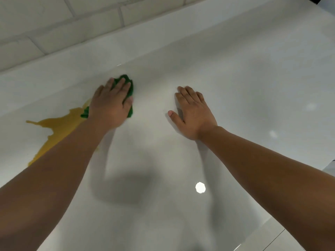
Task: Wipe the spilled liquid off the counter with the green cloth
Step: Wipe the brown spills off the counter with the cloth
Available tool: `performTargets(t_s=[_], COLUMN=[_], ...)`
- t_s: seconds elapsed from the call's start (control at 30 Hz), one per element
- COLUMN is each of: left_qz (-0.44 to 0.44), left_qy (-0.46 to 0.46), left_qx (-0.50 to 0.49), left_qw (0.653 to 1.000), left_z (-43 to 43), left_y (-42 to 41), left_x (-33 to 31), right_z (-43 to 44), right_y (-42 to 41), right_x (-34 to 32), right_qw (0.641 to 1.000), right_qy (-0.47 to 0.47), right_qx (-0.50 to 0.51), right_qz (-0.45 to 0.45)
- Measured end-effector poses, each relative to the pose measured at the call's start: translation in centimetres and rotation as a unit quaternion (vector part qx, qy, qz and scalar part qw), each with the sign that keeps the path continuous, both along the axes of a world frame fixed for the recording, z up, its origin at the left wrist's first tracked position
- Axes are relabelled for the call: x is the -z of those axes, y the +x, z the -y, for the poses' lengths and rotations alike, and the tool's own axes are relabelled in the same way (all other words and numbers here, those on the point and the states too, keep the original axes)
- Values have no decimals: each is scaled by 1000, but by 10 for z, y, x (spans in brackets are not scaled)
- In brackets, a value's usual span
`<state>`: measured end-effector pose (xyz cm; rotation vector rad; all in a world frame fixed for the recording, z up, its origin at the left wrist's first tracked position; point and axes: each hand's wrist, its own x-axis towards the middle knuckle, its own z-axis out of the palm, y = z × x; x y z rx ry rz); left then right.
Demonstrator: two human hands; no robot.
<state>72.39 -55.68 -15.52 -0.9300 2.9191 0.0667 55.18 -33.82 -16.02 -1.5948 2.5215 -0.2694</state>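
Head view: my left hand [110, 104], fingers flat, presses the green cloth [127, 83] onto the table [235, 69] at the edge of the orange spill [59, 125] to soak it, while my right hand [192, 113] lies spread as a brace.

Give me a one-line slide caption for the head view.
Left hand presses the green cloth at the edge of a yellow spill on the white counter; right hand rests flat.

Kitchen — glossy white counter [235, 73], tiled backsplash [54, 24].
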Motion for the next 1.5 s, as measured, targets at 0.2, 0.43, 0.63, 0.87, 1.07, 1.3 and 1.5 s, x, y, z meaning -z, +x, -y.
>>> performTargets(t_s=[0.2,0.43,0.63,0.87,1.07,1.3,1.5], left_qz=[4,-16,0,-2,-10,-2,7], left_qy=[2,16,3,-1,8,0,5], left_qx=[-23,172,53,-8,139,-4,-2], left_qw=[1000,985,999,1000,990,1000,1000], left_z=[9,-49,4,1,-54,7,-2], left_y=[-85,-54,-11,-85,-58,-47,-139], left_x=[-2,-4,0,-3,-5,-2,-4], right_z=[1,-1,1,2,0,-3,-32], right_y=[-1,0,-1,-1,0,-2,-27], right_x=[1,0,1,1,0,0,-5], right_qw=[1000,1000,1000,1000,1000,999,996], right_qy=[-6,-10,-10,-5,-10,-31,-62], right_qx=[0,5,3,4,11,7,64], right_qz=[-4,5,2,1,5,32,1])
